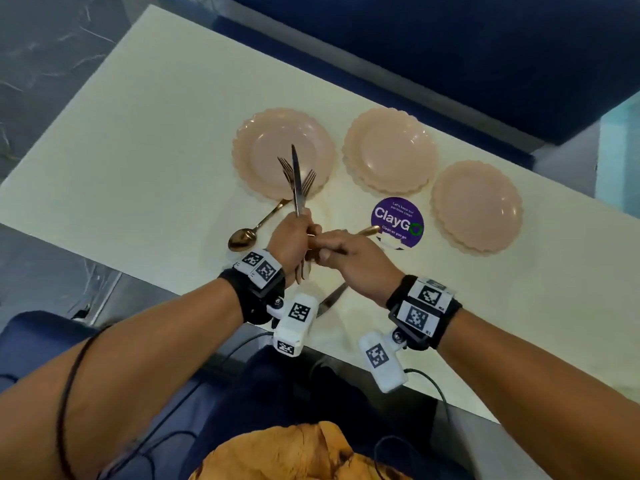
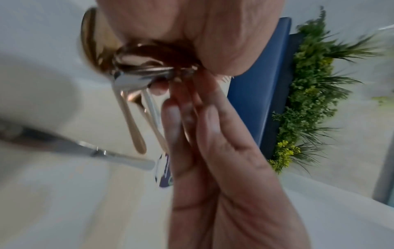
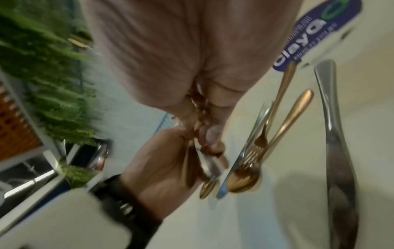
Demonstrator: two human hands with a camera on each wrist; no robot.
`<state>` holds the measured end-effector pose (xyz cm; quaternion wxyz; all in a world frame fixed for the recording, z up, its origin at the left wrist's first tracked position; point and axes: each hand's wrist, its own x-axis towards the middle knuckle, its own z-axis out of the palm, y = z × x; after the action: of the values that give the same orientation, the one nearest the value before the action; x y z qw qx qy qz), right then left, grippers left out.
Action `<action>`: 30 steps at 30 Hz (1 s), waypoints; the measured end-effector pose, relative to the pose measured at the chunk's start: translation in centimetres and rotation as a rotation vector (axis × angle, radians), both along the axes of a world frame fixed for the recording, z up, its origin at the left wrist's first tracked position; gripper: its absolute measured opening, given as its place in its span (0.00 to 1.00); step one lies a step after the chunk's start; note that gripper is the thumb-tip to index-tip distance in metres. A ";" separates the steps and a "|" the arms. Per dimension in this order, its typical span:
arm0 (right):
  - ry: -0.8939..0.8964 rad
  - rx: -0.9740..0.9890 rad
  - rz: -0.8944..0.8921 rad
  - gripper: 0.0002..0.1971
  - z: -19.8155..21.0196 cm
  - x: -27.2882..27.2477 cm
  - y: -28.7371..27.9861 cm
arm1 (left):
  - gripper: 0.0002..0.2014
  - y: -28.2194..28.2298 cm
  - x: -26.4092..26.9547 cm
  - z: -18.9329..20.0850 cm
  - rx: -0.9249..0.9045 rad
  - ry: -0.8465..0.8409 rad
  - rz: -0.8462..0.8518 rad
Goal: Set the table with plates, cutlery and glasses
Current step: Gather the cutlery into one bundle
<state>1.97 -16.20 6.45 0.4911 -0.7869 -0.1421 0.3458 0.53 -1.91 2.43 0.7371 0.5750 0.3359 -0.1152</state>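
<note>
Three pink scalloped plates (image 1: 284, 133) (image 1: 391, 150) (image 1: 478, 206) lie on the cream table (image 1: 138, 150). My left hand (image 1: 294, 237) grips a bundle of cutlery (image 1: 297, 181) just in front of the left plate, with forks and a knife pointing up over it. My right hand (image 1: 325, 251) reaches across, and its fingertips pinch a handle in that bundle (image 2: 136, 128). A gold spoon (image 1: 242, 239) lies left of my hands. A steel knife (image 1: 332, 299) (image 3: 339, 160) rests near the front edge. More gold and steel pieces (image 3: 251, 160) show beneath my hands.
A round purple ClayGo sticker (image 1: 397, 221) sits between the middle and right plates. Dark blue seating (image 1: 450, 46) runs along the far side of the table. Green plants (image 2: 309, 84) stand beyond the table end. The left half of the tabletop is bare.
</note>
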 end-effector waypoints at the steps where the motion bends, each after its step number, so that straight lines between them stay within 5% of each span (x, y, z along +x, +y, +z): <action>1: 0.000 -0.023 -0.032 0.14 -0.2 0.7 -0.5 | 0.15 0.8 -0.1 0.2 0.012 -0.015 -0.003; 4: -0.276 -0.293 -0.086 0.12 -2.2 3.5 -3.2 | 0.16 2.9 -0.5 0.7 0.095 -0.046 -0.023; 8: -0.458 -0.585 0.334 0.10 -5.6 4.6 -5.5 | 0.15 4.1 -1.3 0.6 0.182 -0.004 -0.049; 14: -0.687 -0.574 0.534 0.27 -8.3 4.0 -2.9 | 0.09 3.2 -2.1 1.2 0.181 0.092 0.013; 21: -0.731 -0.557 0.626 0.13 -10.1 6.3 -2.5 | 0.08 2.9 -2.4 0.2 0.242 0.085 0.059; 30: -0.730 -0.537 0.743 0.11 -10.6 7.8 -2.7 | 0.09 3.7 -3.6 -1.2 0.311 -0.011 0.095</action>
<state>9.72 -18.90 -4.12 0.0394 -0.8493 -0.4759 0.2251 -3.03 1.83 1.21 0.6457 0.6661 0.3725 -0.0235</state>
